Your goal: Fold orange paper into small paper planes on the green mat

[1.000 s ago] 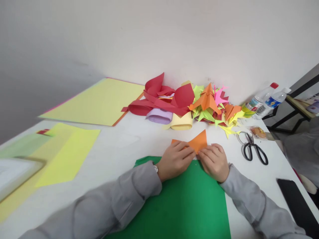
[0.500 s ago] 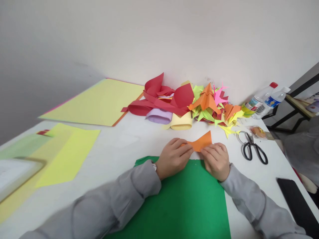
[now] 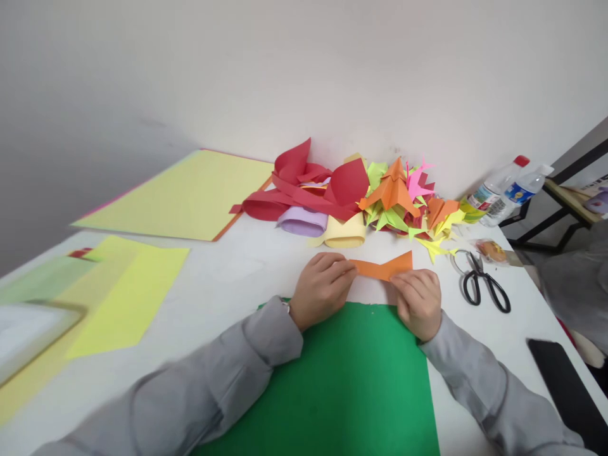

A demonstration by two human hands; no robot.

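Left hand [image 3: 320, 288], folded orange paper [image 3: 379, 270], right hand [image 3: 418, 303]: paper bridges the gap, long axis running crosswise from fingers to fingers.
Left to right: bright yellow sheet [image 3: 137, 294] lies well apart, left of the left fingers. Left fingers closed on the paper's left end; exact fingertip contact hidden behind the knuckles. From them the paper extends rightward, narrow first, then flaring to a raised corner just beyond the right fingers. Green sheet [image 3: 361, 380] lies on the near side of both sets of fingers; whether the orange paper touches the surface [image 3: 228, 272] cannot be told. Right fingers pinch the lower edge at the right end. Neither hand is nearer: one at each end. Black-handled scissors [image 3: 484, 282] lie right of the right fingers, apart from them.
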